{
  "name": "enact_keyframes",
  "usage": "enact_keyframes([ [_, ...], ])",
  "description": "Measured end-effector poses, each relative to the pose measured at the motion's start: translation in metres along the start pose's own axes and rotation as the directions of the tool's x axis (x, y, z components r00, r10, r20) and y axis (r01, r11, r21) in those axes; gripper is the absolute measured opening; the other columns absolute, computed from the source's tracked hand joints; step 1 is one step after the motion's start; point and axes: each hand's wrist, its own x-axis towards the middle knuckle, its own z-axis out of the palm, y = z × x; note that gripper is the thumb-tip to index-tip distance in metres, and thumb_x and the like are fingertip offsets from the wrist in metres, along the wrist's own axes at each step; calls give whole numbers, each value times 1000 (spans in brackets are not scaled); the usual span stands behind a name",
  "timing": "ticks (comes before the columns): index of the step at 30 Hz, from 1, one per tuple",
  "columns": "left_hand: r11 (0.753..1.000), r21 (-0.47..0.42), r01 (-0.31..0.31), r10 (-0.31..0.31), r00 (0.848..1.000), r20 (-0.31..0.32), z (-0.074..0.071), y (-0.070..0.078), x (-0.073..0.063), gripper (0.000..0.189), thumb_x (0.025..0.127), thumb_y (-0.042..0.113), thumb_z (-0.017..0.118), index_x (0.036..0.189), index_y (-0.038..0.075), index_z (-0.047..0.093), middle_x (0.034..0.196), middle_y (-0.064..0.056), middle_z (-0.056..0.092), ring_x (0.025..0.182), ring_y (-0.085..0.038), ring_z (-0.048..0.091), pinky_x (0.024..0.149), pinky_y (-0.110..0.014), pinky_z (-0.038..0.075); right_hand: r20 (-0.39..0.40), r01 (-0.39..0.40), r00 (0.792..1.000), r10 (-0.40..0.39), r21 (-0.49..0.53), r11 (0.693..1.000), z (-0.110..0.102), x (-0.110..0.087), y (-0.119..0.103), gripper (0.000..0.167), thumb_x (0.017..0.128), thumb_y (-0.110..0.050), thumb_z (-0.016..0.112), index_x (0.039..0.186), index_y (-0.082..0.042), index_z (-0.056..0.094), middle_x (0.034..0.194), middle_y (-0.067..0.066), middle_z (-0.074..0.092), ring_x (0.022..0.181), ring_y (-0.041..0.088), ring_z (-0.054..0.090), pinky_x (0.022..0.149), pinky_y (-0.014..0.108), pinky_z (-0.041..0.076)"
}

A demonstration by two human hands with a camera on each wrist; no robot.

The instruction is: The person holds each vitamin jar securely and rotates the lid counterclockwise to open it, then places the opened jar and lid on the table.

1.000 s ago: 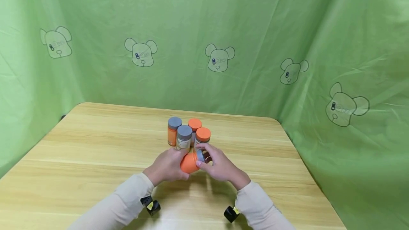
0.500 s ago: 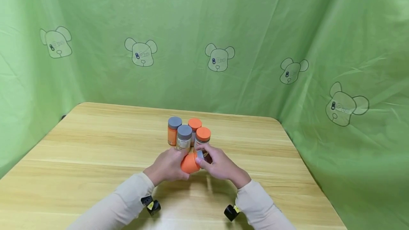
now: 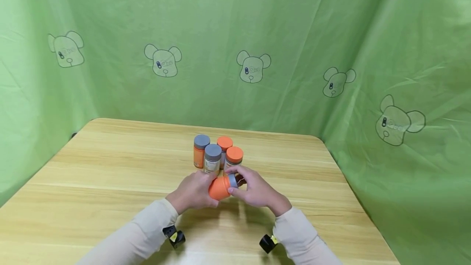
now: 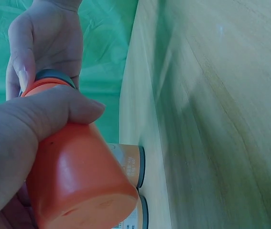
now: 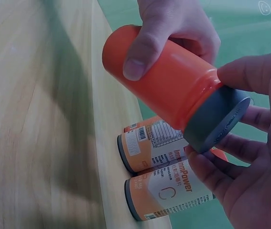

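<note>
Head cam: set high and back, looking forward and down over the table (image 3: 95, 171) to the green curtain (image 3: 206, 101), widest view. Left wrist: close-up, facing the base end of the orange bottle (image 4: 80, 167). Right wrist: also close, facing its grey cap (image 5: 214, 117) (both wrist views turned sideways). All three share the orange bottle, left hand (image 3: 195, 191) and right hand (image 3: 255, 188).

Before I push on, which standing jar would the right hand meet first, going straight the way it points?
Probably the front orange-lidded jar, whose lower part the right hand covers in the head view; the gap between them is unclear.
</note>
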Motion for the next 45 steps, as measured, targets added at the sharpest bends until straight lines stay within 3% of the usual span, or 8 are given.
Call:
enact_keyframes([
  [14, 998, -39, 50, -49, 999, 21, -1, -1, -2, 50, 63, 25, 87, 101, 7, 60, 80, 0, 57, 65, -13, 53, 60, -29, 47, -41, 19, 999, -19, 6, 1000, -2, -1, 0, 43, 90, -17, 68, 127, -2, 53, 110, 6, 60, 90, 22, 61, 82, 42, 51],
  [24, 996, -59, 73, -73, 997, 8, 2, -7, -4, 52, 63, 23, 88, 104, 7, 60, 79, 0, 58, 66, -14, 54, 62, -31, 47, -151, -31, 988, 35, 30, 999, 5, -5, 10, 41, 90, -13, 69, 125, -1, 54, 108, 12, 61, 90, 24, 61, 81, 43, 52],
  [30, 990, -127, 59, -65, 997, -48, 5, -15, -9, 69, 64, 21, 88, 123, 8, 55, 85, -1, 62, 71, -13, 57, 67, -33, 50, -217, -103, 970, 106, 28, 994, 1, -9, 11, 40, 89, -15, 71, 122, 2, 55, 105, 10, 59, 90, 25, 60, 81, 45, 52],
  [34, 985, -153, 82, -95, 992, -82, 6, -21, -10, 58, 62, 21, 89, 111, 8, 60, 84, 0, 62, 71, -12, 57, 66, -33, 49, -263, -139, 953, 147, 52, 989, -3, -14, 19, 39, 87, -20, 74, 117, -2, 56, 101, 7, 59, 90, 20, 60, 80, 40, 52],
  [40, 974, -169, 153, -176, 975, -133, 4, -26, -10, 49, 63, 20, 89, 99, 6, 60, 83, -1, 62, 70, -13, 56, 67, -34, 49, -325, -252, 909, 262, 74, 965, -6, -22, 36, 35, 83, -21, 78, 107, -9, 56, 101, 6, 61, 85, 19, 61, 75, 35, 51],
  [45, 955, -206, 214, -249, 954, -165, 2, -32, -11, 49, 64, 20, 90, 100, 7, 59, 84, -2, 64, 71, -13, 58, 69, -34, 50, -375, -257, 896, 238, -2, 966, -11, -28, 48, 31, 81, -20, 80, 94, -10, 54, 97, 4, 61, 88, 19, 57, 78, 39, 50],
])
